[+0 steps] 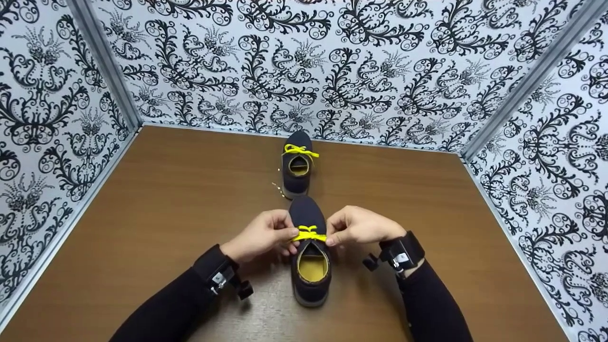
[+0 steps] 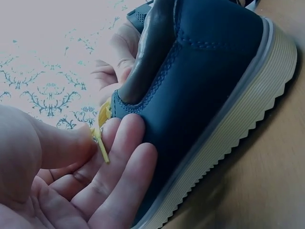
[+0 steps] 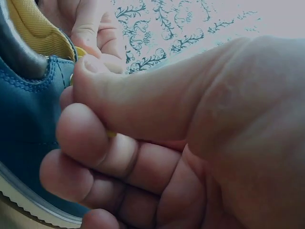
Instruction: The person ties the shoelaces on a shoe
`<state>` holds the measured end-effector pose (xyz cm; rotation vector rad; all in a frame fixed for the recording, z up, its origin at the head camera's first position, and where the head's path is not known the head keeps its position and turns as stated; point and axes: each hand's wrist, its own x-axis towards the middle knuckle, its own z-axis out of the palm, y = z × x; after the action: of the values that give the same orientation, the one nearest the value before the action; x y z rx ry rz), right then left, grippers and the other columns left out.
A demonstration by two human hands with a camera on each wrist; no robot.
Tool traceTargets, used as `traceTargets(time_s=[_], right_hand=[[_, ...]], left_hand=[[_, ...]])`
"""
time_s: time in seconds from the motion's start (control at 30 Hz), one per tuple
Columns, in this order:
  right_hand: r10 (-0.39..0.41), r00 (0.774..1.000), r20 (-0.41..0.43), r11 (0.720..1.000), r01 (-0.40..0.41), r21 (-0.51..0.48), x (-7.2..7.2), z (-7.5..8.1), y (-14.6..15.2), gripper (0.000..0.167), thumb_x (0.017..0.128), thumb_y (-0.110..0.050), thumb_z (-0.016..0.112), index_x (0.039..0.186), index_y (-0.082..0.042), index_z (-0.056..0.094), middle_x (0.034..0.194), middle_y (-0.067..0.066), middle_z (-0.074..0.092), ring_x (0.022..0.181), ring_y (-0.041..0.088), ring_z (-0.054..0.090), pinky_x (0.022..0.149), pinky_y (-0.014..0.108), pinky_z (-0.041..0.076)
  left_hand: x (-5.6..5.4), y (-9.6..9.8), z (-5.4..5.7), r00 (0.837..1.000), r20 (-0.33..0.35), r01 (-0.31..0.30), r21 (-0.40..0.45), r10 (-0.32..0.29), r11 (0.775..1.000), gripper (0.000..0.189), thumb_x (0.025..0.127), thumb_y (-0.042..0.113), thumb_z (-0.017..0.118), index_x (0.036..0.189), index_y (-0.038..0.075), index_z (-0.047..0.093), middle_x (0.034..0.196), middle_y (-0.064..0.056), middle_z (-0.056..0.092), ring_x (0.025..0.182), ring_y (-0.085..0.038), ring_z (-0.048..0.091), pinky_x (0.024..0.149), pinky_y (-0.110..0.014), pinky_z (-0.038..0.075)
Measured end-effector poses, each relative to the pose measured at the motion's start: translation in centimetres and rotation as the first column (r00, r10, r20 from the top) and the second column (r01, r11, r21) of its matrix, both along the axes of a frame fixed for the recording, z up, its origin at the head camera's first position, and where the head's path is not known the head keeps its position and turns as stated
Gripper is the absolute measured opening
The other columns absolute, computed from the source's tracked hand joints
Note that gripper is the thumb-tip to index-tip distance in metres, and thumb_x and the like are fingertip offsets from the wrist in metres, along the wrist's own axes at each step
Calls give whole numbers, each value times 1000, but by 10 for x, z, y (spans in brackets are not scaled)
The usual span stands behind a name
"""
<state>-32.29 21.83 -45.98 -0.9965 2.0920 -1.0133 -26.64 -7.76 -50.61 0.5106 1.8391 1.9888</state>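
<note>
A dark shoe [image 1: 306, 213] with a yellow lining lies sole down in front of me, its toe pointing away. Across its top runs a yellow shoelace [image 1: 309, 235] with small loops. My left hand [image 1: 266, 235] pinches the lace between thumb and forefinger at the shoe's left side; in the left wrist view a short end of the yellow shoelace [image 2: 105, 151] sticks out past the thumb. At the right side my right hand [image 1: 358, 225] pinches the lace too, and its fingers [image 3: 81, 133] hide most of that end in the right wrist view.
Straight beyond stands a second dark shoe [image 1: 297, 183], its yellow lace tied in a bow [image 1: 299, 150]. Small light specks [image 1: 279, 188] show beside it on the brown table [image 1: 190, 180]. Patterned walls [image 1: 294, 71] enclose the table at the back and both sides.
</note>
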Motion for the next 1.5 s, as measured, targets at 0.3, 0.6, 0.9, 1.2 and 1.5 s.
traceTargets(time_s=[0.3, 0.6, 0.9, 1.2, 1.5], right_hand=[[44, 999, 5, 999, -44, 20, -1, 1, 4, 24, 101, -21, 83, 95, 2, 79, 86, 31, 73, 77, 57, 68, 63, 21, 48], [57, 998, -1, 998, -57, 24, -4, 1, 6, 15, 101, -21, 83, 92, -9, 82, 84, 25, 74, 74, 48, 68, 65, 22, 50], [-18, 999, -34, 1000, 18, 14, -4, -1, 3, 15, 101, -28, 84, 97, -13, 83, 84, 3, 74, 73, 10, 59, 65, 23, 44], [-19, 999, -44, 1000, 20, 20, -3, -1, -1, 16, 103, -28, 82, 99, -13, 85, 87, 6, 75, 74, 8, 58, 66, 22, 44], [28, 999, -32, 999, -27, 43, -2, -2, 2, 38, 105, -31, 78, 93, 5, 77, 74, -10, 60, 65, 7, 50, 60, 23, 39]], left_hand=[[-1, 0, 3, 1000, -7, 5, -11, -5, 1000, 17, 108, 0, 68, 93, -1, 61, 85, -13, 75, 72, -20, 77, 63, -32, 65], [0, 2, 0, 999, 32, 14, -8, -14, 1000, 15, 109, 3, 67, 96, -1, 60, 87, -15, 75, 73, -21, 76, 63, -32, 65], [5, 5, 3, 999, 28, 25, -31, -25, 999, 22, 108, 8, 73, 116, -3, 55, 86, -11, 70, 69, -19, 71, 58, -31, 63], [8, 3, 4, 1000, 10, 16, -93, -15, 996, 23, 106, 13, 76, 117, -4, 64, 86, -10, 71, 69, -17, 67, 57, -31, 61], [10, 7, 4, 999, 2, -52, -90, 53, 995, 16, 108, 12, 74, 103, -3, 70, 81, -8, 70, 62, -14, 66, 52, -29, 58]])
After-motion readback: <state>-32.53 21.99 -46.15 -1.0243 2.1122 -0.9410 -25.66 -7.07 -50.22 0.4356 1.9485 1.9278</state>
